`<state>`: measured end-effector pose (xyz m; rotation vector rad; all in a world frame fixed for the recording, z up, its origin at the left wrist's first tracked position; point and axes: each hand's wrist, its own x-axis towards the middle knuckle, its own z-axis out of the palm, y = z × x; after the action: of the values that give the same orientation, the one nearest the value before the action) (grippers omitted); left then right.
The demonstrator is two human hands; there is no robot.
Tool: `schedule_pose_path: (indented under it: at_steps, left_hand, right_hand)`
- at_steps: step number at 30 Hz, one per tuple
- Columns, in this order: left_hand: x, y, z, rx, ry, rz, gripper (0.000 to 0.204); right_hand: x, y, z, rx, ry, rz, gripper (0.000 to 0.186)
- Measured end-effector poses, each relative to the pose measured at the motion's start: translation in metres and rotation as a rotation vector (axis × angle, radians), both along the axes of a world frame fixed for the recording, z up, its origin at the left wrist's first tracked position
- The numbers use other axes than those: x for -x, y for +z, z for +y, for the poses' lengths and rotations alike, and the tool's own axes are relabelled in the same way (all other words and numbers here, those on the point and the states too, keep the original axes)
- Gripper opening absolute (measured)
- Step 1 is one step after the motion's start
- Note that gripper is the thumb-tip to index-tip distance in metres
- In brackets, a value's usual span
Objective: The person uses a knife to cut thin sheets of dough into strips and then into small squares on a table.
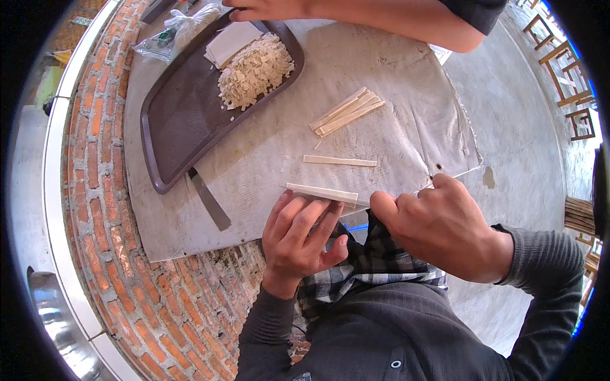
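My left hand point(304, 232) rests at the near edge of the table, its bent fingertips holding down a pale, flat strip point(324, 192); its thumb is apart from the fingers. My right hand point(438, 225) is closed around a knife, with the handle mostly hidden in the fist. The thin knife blade point(363, 203) runs leftward along the strip by my left fingertips. Another single strip point(340, 161) lies just beyond. Farther off is a small stack of similar strips point(348, 112), with a tiny scrap beside it.
On a dark brown tray point(181, 127) sit a heap of small pale pieces point(257, 70) and pale flat sheets point(232, 43). A loose metal blade point(210, 200) lies by the tray. Another person's arm point(381, 20) reaches across the far side. A plastic bag point(190, 26) lies beyond the tray.
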<state>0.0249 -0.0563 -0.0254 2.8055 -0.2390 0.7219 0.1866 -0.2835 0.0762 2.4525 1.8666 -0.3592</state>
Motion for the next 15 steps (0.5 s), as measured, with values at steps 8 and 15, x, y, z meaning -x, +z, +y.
schedule_pose_path:
  at_steps: [8,15]
  left_hand:
    - [0.0,0.002,0.002,0.012,0.001,0.007,0.047]
    - [0.0,0.01,0.001,0.047,0.006,0.05,0.049]
  right_hand:
    - [-0.004,0.007,0.004,0.018,0.023,0.027,0.021]
    - [-0.001,0.019,0.01,0.084,-0.03,0.069,0.019]
